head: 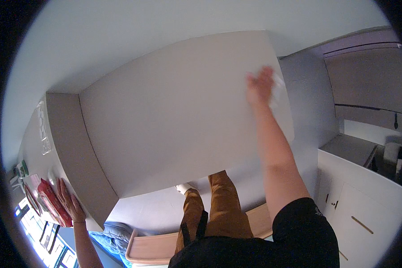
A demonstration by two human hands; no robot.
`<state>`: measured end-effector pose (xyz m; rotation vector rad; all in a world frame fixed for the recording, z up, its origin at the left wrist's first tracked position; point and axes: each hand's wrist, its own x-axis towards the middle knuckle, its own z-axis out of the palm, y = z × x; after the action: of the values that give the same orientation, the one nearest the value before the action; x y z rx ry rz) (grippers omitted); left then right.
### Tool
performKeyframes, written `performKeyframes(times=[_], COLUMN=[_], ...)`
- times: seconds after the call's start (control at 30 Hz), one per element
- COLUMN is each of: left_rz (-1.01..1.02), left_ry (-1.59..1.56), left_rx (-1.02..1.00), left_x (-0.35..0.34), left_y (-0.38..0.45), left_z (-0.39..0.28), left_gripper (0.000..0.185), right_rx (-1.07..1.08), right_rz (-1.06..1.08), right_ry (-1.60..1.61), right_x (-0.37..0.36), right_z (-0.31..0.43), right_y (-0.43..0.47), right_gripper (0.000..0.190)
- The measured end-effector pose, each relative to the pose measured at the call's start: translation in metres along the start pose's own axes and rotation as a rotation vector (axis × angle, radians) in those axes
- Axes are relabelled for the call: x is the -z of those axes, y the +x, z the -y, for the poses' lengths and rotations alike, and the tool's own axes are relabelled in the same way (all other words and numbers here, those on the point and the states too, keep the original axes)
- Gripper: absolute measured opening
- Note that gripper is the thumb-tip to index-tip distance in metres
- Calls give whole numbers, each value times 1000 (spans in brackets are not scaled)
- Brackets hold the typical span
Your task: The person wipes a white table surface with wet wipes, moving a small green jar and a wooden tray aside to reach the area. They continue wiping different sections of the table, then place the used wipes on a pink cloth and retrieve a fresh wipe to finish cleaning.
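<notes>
A broad pale desktop or shelf panel (187, 114) lies before me against a white wall. Over its right end is my right hand (262, 85), blurred, with a white cloth or tissue (278, 90) at its outer side; it appears to hold this against the surface. My left hand (67, 201) rests flat, fingers extended, on the white top of a raised side unit (58, 167) at the left. Right beside those fingers lies a red soft package (53, 204), perhaps of wipes. A clear plastic item (43, 129) lies farther along that top.
Below are a light wooden bed rail (154, 248) and blue bedding (115, 236). Small items, including a green-and-white container (21, 169), stand at the far left near a window (47, 241). White cabinets (355, 207) and a grey counter (348, 147) are at the right.
</notes>
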<state>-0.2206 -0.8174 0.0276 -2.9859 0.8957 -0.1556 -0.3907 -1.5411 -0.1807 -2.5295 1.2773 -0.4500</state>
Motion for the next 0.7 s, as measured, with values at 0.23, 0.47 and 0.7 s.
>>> performKeyframes(times=[0.23, 0.47, 0.7], left_rz=[2, 24, 68], left_ry=[-1, -8, -7], left_rx=[24, 30, 85], left_x=[-2, 0, 8], left_y=[-3, -9, -12], left_z=[1, 4, -6], left_gripper=[62, 66, 68], right_rx=[770, 96, 72], right_rz=[556, 210, 34], right_ry=[184, -141, -70], right_x=[20, 46, -54], right_z=[124, -2, 120], right_y=[-126, -31, 98], right_gripper=[85, 86, 99])
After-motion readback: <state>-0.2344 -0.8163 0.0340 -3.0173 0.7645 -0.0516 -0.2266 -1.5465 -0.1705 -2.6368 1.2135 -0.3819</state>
